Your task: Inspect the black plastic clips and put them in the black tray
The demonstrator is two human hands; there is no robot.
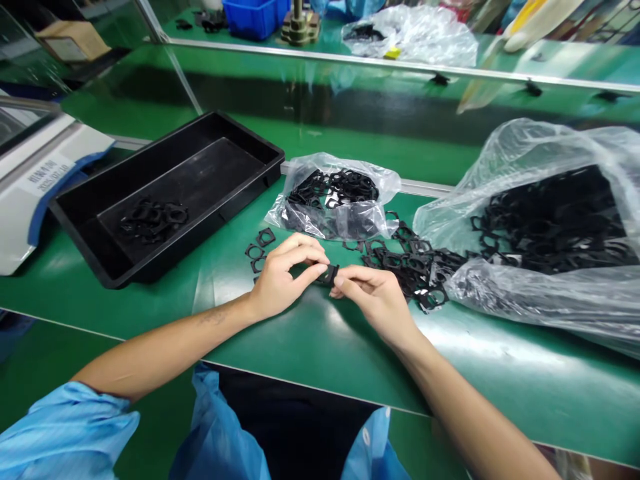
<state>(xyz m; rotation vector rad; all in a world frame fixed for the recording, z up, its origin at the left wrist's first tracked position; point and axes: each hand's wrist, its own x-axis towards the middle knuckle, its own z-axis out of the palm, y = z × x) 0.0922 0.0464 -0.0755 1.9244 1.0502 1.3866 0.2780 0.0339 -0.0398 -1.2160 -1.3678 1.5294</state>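
Between my two hands, just above the green table [310, 360], is a small black plastic part [329, 274]. My left hand [285, 273] pinches it from the left with thumb and fingers. From the other side, my right hand [377, 297] grips its right end with thumb and forefinger. Fingertips cover much of the part, so its full shape is hidden. Close behind my right hand spreads a loose pile of black ring-shaped parts [407, 263]. Several similar black rings [255, 251] lie in a short row beyond my left hand.
A black tray [240, 200] at left holds a small heap of black parts [153, 219]. A small clear bag [345, 223] of black parts stands behind my hands. At right, a large clear bag [525, 293] spills black parts. A blue bin [253, 19] sits beyond the glass-like divider.
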